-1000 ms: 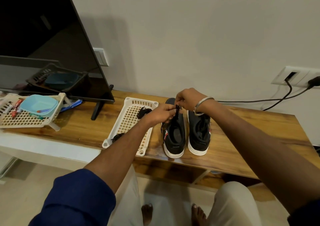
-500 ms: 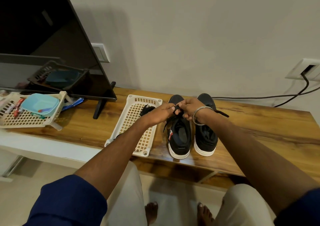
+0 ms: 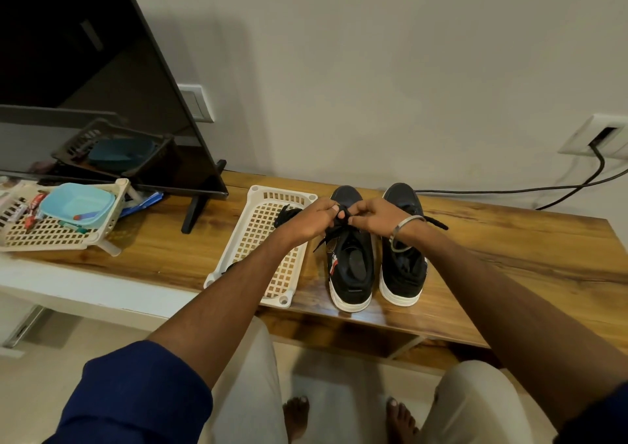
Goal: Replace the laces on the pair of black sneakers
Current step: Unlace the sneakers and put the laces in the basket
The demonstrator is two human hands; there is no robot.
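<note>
Black lace pinched between both hands above left sneaker.

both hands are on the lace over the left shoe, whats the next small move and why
Probably draw the lace ends apart to snug it over the left sneaker. The left hand and right hand both pinch the black lace right above that shoe, and loose strands hang down its left side. Whether they are lacing or unlacing cannot be told, so this is a guess.
</note>
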